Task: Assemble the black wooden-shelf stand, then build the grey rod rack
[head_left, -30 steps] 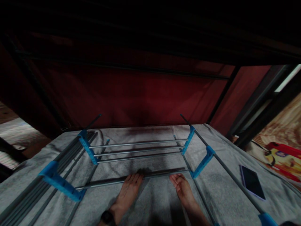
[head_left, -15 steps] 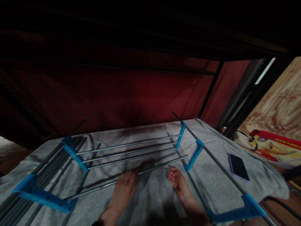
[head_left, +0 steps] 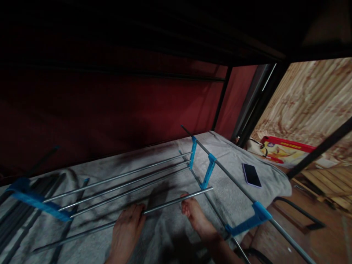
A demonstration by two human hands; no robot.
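Observation:
A loose-looking metal tube runs across the front of a rack frame of grey tubes and blue plastic brackets. My left hand is closed over its middle from above. My right hand is at the same tube farther right, fingers curled around it. The tube's right end overlaps the lower part of a blue bracket in view; whether it sits in it, I cannot tell. Three parallel tubes behind it span from the left blue bracket to the far right bracket.
Grey cloth covers the surface. More grey tubes lie at the left. A phone rests right of the frame, near a red and yellow box. A near blue bracket juts out at right. Dark posts and a red wall stand behind.
The view has swung to the right, so the scene sits farther left. My right hand has come from below the tube up to it, and its fingers have curled in.

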